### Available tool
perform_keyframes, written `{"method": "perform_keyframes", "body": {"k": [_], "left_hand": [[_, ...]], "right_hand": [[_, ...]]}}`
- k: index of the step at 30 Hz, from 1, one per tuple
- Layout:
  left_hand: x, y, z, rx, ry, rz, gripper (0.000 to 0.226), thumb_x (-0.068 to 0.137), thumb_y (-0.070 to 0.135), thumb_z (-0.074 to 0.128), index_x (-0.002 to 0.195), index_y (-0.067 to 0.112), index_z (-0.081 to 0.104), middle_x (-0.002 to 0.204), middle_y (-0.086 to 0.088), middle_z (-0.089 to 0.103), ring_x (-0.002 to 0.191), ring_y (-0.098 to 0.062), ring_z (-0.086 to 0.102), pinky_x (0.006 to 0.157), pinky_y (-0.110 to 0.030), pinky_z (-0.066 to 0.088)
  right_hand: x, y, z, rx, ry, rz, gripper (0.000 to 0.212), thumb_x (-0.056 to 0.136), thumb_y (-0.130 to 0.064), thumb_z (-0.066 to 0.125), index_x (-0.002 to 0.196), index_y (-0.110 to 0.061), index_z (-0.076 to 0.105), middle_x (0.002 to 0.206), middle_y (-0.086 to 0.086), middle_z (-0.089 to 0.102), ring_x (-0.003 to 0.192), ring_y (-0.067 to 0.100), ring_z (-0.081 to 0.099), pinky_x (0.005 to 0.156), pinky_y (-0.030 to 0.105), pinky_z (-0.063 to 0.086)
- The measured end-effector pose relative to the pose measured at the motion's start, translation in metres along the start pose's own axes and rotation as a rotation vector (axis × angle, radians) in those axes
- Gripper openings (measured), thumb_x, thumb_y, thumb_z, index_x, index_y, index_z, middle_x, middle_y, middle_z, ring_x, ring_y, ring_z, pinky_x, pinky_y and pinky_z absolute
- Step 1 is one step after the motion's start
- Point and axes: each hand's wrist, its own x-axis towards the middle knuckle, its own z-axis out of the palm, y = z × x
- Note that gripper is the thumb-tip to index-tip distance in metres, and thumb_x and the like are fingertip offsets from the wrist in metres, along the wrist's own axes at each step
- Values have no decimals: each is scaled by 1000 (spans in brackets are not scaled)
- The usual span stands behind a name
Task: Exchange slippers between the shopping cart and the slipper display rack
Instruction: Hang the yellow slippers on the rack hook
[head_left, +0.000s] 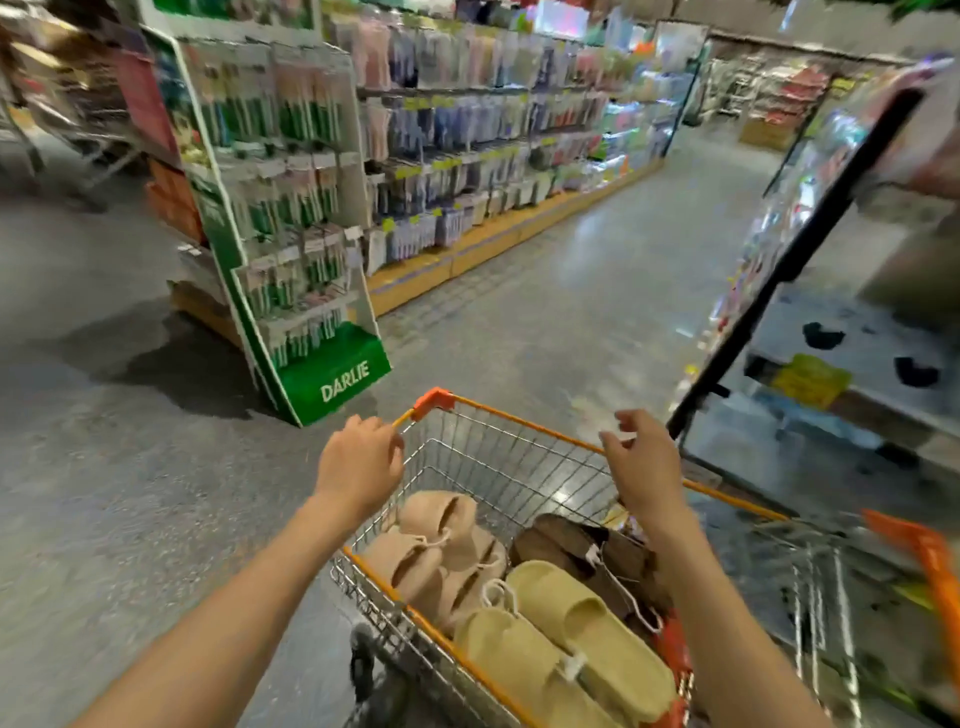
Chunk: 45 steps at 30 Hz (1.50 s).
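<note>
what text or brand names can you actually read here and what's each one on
"DARLIE": white letters on the base of the green display stand.
Yellow tag on the rack at right: print too blurred to read.
Yellow price tags along the aisle shelves: too small and blurred to read.
Hanging packets on the stand and shelves: nothing legible.

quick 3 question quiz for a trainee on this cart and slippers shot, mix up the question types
1. True or false: the left hand grips the orange rim of the shopping cart.
2. Which pair lies nearest the camera? A) pink slippers B) brown slippers C) yellow slippers
3. Fill in: the green display stand left of the cart reads ____.

Key
1. True: its fingers curl over the rim near the orange corner.
2. C.
3. DARLIE.

The right hand is over the far rim, fingers loosely spread, holding nothing.
</note>
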Motion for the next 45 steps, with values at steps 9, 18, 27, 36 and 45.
{"method": "perform_keyframes", "body": {"k": [9, 18, 27, 36, 45], "left_hand": [[30, 73, 92, -59, -287, 172, 21, 87, 16, 48, 95, 13, 68, 102, -7, 67, 104, -28, 56, 82, -37, 45], [-13, 103, 187, -77, -851, 213, 26, 83, 21, 45, 99, 10, 62, 96, -10, 67, 90, -28, 63, 72, -34, 51], [-13, 95, 224, 19, -1032, 242, 31, 90, 23, 43, 117, 10, 53, 113, -13, 63, 102, -29, 60, 82, -34, 49], [-21, 77, 243, -34, -1261, 160, 44, 83, 42, 40, 117, 18, 57, 125, -9, 60, 111, -26, 56, 93, -34, 46], [-24, 73, 227, -175, -1296, -39, 48, 72, 36, 50, 115, 14, 53, 124, -11, 55, 115, -29, 51, 93, -32, 42]], "right_hand": [[-34, 103, -19, -35, 49, 407, 27, 89, -14, 57, 114, -5, 59, 112, 12, 62, 103, 28, 57, 78, 28, 39], [-119, 165, 70, 13, -509, 963, 29, 90, -23, 54, 64, -16, 42, 73, 6, 55, 64, 20, 53, 53, 24, 43], [-117, 166, 100, -5, -547, 1032, 8, 93, -21, 47, 93, -13, 51, 96, 9, 62, 89, 27, 65, 79, 38, 55], [-119, 152, 125, 408, -417, 1204, 10, 93, -11, 48, 96, -18, 53, 72, 0, 56, 57, 11, 54, 47, 19, 42], [-117, 148, 149, 477, -357, 1225, 24, 92, -11, 51, 70, -20, 49, 68, 0, 54, 55, 9, 55, 41, 15, 39]]}}
